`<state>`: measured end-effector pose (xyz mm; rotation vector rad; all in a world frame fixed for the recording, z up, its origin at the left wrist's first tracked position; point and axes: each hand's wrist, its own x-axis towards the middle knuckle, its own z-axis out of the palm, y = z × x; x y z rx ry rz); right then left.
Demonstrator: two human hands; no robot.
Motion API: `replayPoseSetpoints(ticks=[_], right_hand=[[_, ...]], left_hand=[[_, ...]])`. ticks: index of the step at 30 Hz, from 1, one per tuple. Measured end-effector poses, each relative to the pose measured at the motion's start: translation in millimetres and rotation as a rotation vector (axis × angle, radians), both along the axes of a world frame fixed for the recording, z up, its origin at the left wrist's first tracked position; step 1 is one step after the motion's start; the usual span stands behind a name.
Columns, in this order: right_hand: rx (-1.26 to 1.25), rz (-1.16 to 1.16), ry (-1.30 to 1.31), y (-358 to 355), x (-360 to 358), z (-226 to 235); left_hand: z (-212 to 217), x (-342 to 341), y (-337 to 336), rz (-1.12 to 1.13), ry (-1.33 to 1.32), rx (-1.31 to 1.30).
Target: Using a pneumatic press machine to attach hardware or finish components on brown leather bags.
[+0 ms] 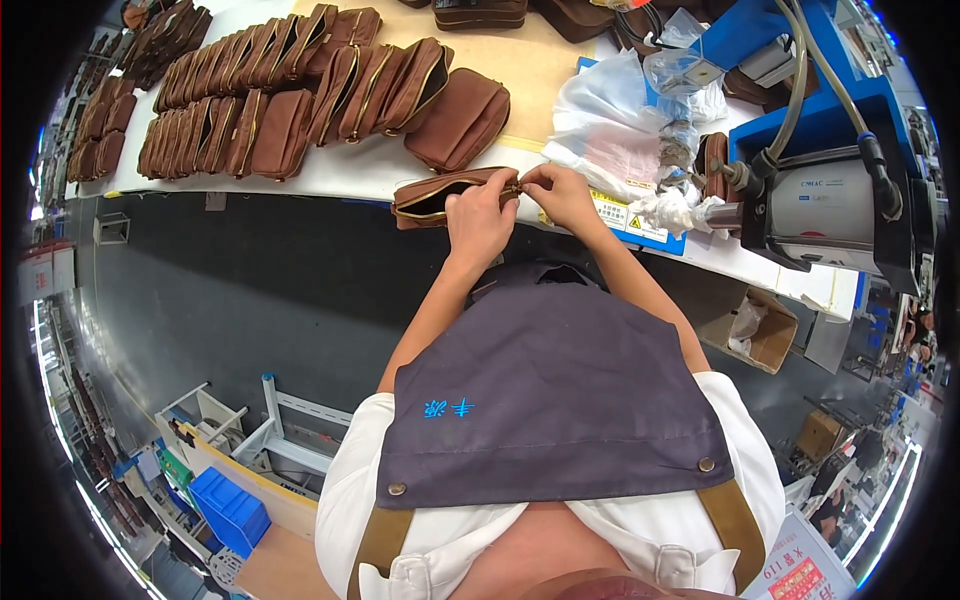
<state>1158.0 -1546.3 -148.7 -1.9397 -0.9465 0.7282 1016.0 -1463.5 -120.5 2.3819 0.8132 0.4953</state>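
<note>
A brown zippered pouch with its zip gaping is held at the table's front edge, in front of me. My left hand grips its right part, the thumb by the opening. Fingers of my right hand are pinched together at the pouch's right end, by the end of the zip; the small part between the fingertips is too small to make out. Just behind lies another brown pouch, flat on the table. Rows of similar brown pouches stand to the left, several with open gold-coloured zips.
A blue press machine with a grey cylinder and hoses stands at the right, white plastic wrapping beside it. Below the table at right sits an open cardboard box. A blue bin and metal frames are behind me at left.
</note>
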Motion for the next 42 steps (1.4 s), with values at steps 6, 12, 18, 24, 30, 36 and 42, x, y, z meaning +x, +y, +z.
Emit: replayPoseSetpoints(ticks=[6, 12, 18, 24, 30, 36, 42], right_hand=[[0.071, -0.028, 0.255, -0.4, -4.9, -8.1], [0.140, 0.075, 0.344, -19.2, -13.8, 37.3], [0.151, 0.389, 0.182, -70.4, 15.4, 135.0], [-0.007, 0.446, 0.192, -117.9, 22.2, 163.2], [-0.171, 0.120, 0.263, -163.5, 15.3, 161.9], [0.054, -0.195, 0.163, -178.1, 25.0, 144.0], [0.055, -0.216, 0.199, -169.3, 42.8, 147.7]], left_hand=[[5.9, -0.2, -2.4, 0.007, 0.028, 0.049], [39.3, -8.2, 11.2, -0.228, 0.073, 0.078], [112.0, 3.1, 2.6, -0.615, -0.143, -0.444], [113.4, 35.8, -22.2, -1.066, -0.211, -0.528], [104.8, 67.2, -41.6, -1.077, -0.203, -0.691], [81.5, 107.6, -57.5, -0.970, -0.256, -0.655], [71.3, 138.2, -44.7, -0.827, -0.112, -1.071]])
